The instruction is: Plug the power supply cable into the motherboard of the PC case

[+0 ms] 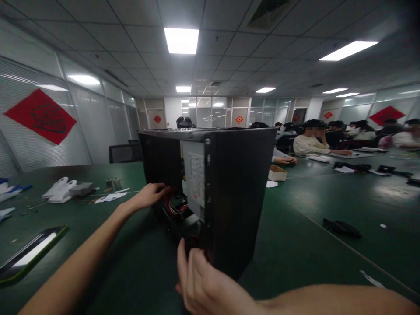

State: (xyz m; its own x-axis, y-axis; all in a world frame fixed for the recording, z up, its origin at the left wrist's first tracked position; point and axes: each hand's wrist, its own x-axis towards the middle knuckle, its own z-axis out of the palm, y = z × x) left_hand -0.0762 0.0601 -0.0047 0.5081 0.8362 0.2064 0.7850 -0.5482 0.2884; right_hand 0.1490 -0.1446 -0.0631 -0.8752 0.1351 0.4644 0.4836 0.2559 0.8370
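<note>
A black computer case [241, 197] stands upright on the green table, its open side facing left and toward me. Inside it, a grey power supply unit [196, 179] with a label is mounted near the top, with coloured wires [175, 209] below and left of it. My left hand [150, 194] reaches into the open side, its fingertips at the wires; what they hold, if anything, is hidden. My right hand [205, 282] is at the lower near edge of the case, index finger raised and the other fingers curled, partly hidden against the dark opening.
On the left of the green table [131, 271] lie a phone-like tablet [33, 251], white plastic bags [61, 190], a grey box [81, 189] and small metal cylinders. To the right are a small open box [277, 173], a black cloth [341, 227] and seated people.
</note>
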